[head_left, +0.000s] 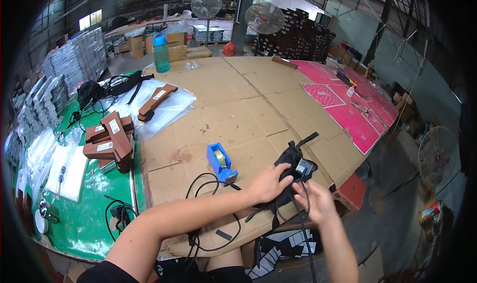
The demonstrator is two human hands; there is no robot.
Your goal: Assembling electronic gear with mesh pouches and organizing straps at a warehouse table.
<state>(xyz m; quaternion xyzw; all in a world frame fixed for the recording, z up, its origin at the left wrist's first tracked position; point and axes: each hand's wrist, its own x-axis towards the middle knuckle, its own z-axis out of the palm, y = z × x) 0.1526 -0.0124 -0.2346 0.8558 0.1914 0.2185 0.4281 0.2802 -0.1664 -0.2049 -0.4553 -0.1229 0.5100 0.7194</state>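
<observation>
At the near right of the cardboard-covered table lies a black fabric pouch with straps (pixel 287 159). A small dark boxy device with a grey face (pixel 304 167) sits on it. My left hand (pixel 271 183) reaches across and grips the pouch's near left side, thumb toward the device. Just below the device, my right hand (pixel 315 201) has its fingers closed on a black cable (pixel 304 228), which hangs past the table's front edge. Whether the cable's end is plugged into the device cannot be made out. More black cable (pixel 196 188) loops beneath my left forearm.
A blue tape dispenser (pixel 221 164) stands left of my left hand. Brown parts with white labels (pixel 115 136) are stacked on the green tabletop (pixel 99 228). Toward the back are a teal bottle (pixel 161 54) and pink sheets (pixel 343 119). An open box (pixel 283 250) sits below the front edge.
</observation>
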